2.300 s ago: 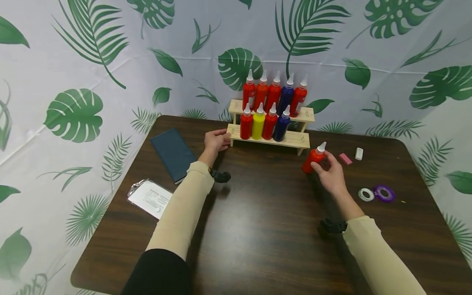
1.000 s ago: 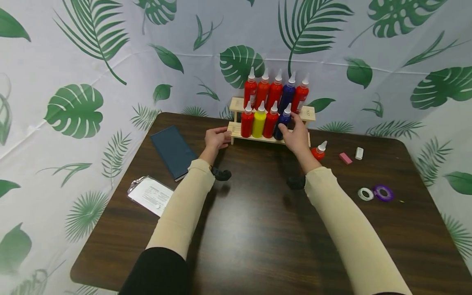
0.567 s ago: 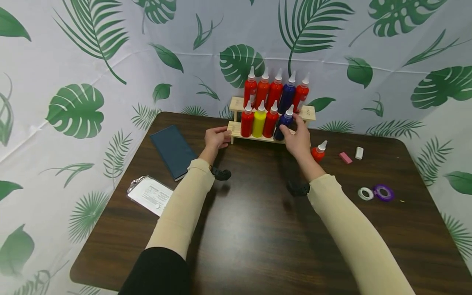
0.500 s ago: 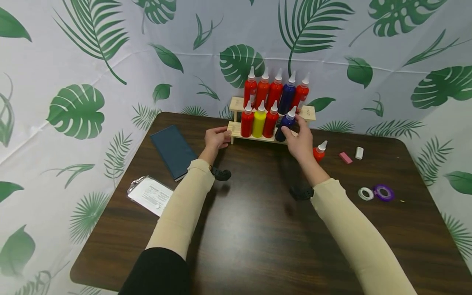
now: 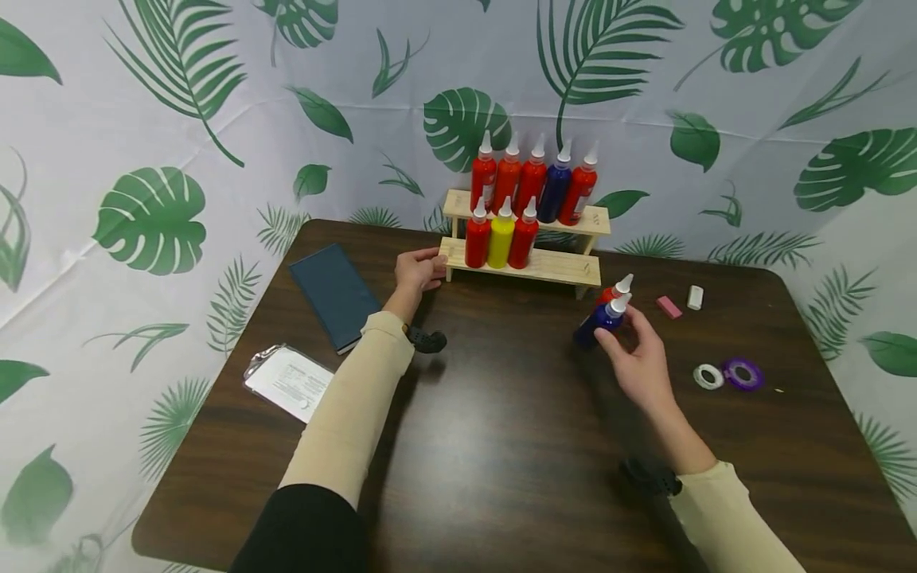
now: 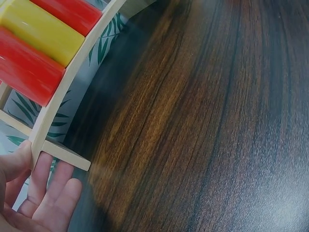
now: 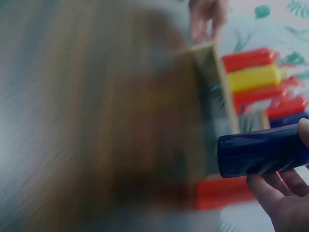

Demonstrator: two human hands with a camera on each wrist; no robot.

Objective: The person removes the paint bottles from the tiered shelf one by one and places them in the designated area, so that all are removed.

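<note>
My right hand (image 5: pixel 641 362) grips a dark blue squeeze bottle (image 5: pixel 600 323) with a white nozzle, tilted, just right of the wooden rack (image 5: pixel 559 267). Behind it a red squeeze bottle (image 5: pixel 610 294) stands on the table, partly hidden by the blue one. At the rack's left end my left hand (image 5: pixel 419 270) pinches the lower shelf; the left wrist view shows thumb above and fingers under the shelf end (image 6: pixel 41 137). The lower shelf bears a red bottle (image 5: pixel 478 243), a yellow bottle (image 5: pixel 501 243) and another red bottle (image 5: pixel 524 243). Several red bottles and a blue one (image 5: pixel 555 192) fill the upper shelf.
On the left lie a dark blue notebook (image 5: pixel 335 294) and a clipped paper card (image 5: pixel 290 382). To the right are a pink eraser (image 5: pixel 669 307), a white eraser-like block (image 5: pixel 695 298), a white tape roll (image 5: pixel 708 376) and a purple ring (image 5: pixel 743 374). A leaf-print cloth (image 5: pixel 387 159) hangs behind the table.
My right hand first let go of the red bottle on the table, then took the blue bottle off the lower shelf's right side and carried it right and nearer. The left hand stayed put.
</note>
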